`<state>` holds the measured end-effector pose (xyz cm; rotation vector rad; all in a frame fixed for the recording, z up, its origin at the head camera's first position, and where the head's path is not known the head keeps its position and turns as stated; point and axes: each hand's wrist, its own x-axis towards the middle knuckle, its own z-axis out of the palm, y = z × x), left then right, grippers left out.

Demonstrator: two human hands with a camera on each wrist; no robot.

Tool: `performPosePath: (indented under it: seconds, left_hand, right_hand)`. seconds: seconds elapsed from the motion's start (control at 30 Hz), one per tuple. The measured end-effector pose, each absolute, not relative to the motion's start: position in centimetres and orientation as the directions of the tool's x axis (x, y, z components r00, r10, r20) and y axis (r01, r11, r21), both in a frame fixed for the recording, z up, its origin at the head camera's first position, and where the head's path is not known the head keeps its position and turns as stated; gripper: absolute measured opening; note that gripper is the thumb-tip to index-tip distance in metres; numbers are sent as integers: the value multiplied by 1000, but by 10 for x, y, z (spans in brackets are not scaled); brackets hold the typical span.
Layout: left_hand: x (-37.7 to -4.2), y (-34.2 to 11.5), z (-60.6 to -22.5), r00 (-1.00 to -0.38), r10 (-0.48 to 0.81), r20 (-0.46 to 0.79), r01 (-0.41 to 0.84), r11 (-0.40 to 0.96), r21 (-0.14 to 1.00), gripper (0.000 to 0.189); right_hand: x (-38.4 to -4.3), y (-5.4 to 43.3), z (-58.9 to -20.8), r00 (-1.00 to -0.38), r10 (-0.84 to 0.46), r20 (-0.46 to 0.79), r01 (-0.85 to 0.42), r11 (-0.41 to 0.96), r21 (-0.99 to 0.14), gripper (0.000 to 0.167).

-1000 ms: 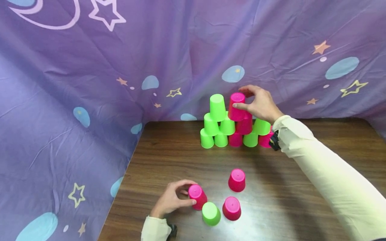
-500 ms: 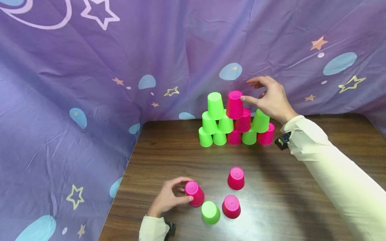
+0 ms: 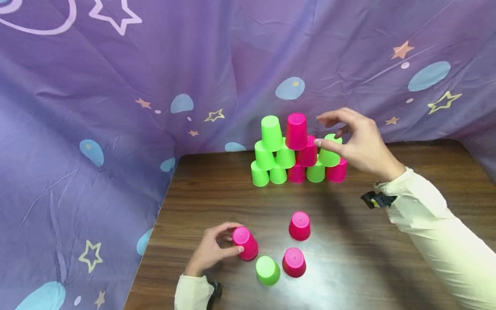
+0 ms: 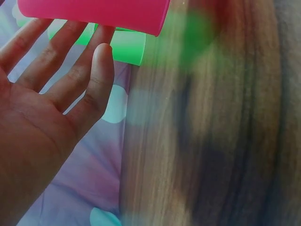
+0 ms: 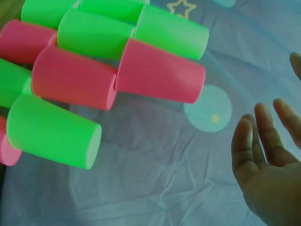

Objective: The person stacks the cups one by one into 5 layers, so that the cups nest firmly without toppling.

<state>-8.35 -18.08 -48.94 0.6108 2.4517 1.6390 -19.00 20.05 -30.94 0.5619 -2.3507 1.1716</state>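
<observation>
Upside-down plastic cups form a pyramid at the back of the table in the head view. Its top row has a green cup [image 3: 272, 132] and a pink cup [image 3: 296, 131]. My right hand [image 3: 358, 140] is just right of that pink cup, fingers spread and holding nothing; the right wrist view shows a gap between the hand [image 5: 273, 174] and the stacked pink cup [image 5: 161, 70]. At the front left, my left hand [image 3: 212, 249] grips another pink cup [image 3: 246, 243] between thumb and fingers. The left wrist view shows only part of this cup [image 4: 94, 14].
Near the left hand stand a loose green cup [image 3: 268, 270] and two pink cups, one at the front [image 3: 294, 262] and one farther back [image 3: 299, 226], all upside down. A purple patterned cloth [image 3: 217, 64] hangs behind and left of the wooden table [image 3: 217, 193].
My right hand has let go of the top-row pink cup and drawn away to the right. The left hand still grips its pink cup. The head view has shifted slightly.
</observation>
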Motion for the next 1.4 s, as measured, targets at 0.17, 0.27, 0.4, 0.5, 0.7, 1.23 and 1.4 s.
performPosePath:
  seconds: [0.17, 0.27, 0.4, 0.5, 0.7, 1.23, 1.4]
  left_hand:
    - [-86, -179, -487, -912, 397, 100, 252, 352, 902, 49]
    - [-88, -177, -483, -919, 382, 93, 242, 363, 900, 48]
    - [-91, -175, -477, -920, 378, 105, 254, 370, 893, 47]
    - [-92, -173, -474, -914, 386, 121, 276, 375, 885, 47]
    - [-96, -171, -466, -907, 390, 161, 320, 388, 865, 46]
    - [-107, -147, -438, -879, 429, 208, 392, 400, 829, 46]
    - [-116, -137, -426, -843, 476, 253, 455, 378, 806, 46]
  right_hand:
    - [-174, 202, -323, -795, -230, 561, -583, 545, -603, 44]
    - [-167, 204, -335, -776, -292, 559, -616, 540, -574, 46]
    - [-160, 204, -353, -758, -379, 531, -650, 519, -556, 47]
    - [-155, 202, -369, -746, -426, 513, -666, 485, -566, 47]
    - [-144, 191, -405, -743, -466, 481, -668, 464, -583, 49]
    - [-120, 170, -477, -850, -467, 242, -502, 581, -641, 55]
    - [-119, 166, -482, -862, -437, 258, -488, 575, -656, 50]
